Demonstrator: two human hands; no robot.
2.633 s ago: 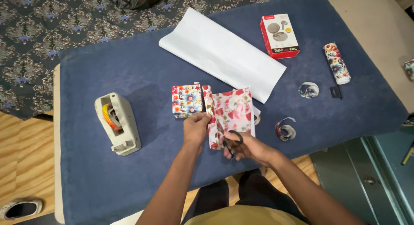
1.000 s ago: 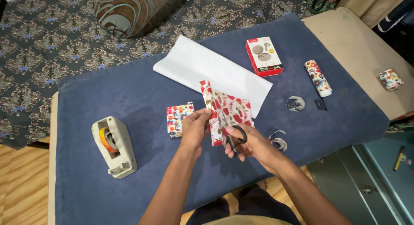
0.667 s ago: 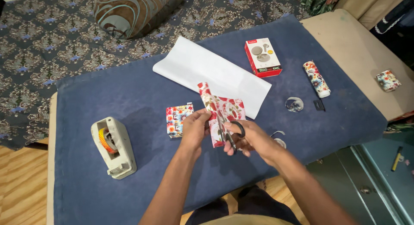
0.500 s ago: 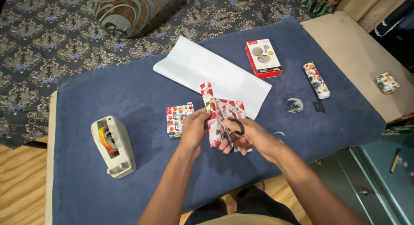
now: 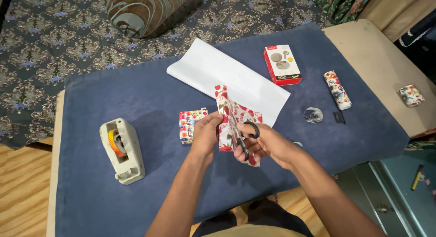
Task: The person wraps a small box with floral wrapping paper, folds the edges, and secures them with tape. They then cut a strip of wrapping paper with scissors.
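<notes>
My left hand (image 5: pixel 205 132) pinches the left edge of a sheet of red floral wrapping paper (image 5: pixel 231 114), held up off the blue cloth. My right hand (image 5: pixel 265 144) grips black-handled scissors (image 5: pixel 243 139), whose blades run into the paper from below. A small box wrapped in floral paper (image 5: pixel 190 123) lies just left of my left hand.
A beige tape dispenser (image 5: pixel 122 150) stands at the left of the blue-covered table (image 5: pixel 136 91). A white sheet (image 5: pixel 227 78), a red and white carton (image 5: pixel 281 64), a floral paper roll (image 5: pixel 337 89), a curled paper scrap (image 5: pixel 313 115) and a small floral wrapped item (image 5: pixel 411 95) lie behind and right.
The paper has been lifted off the cloth, and the scissors have worked further up into it. The view has tilted up a little.
</notes>
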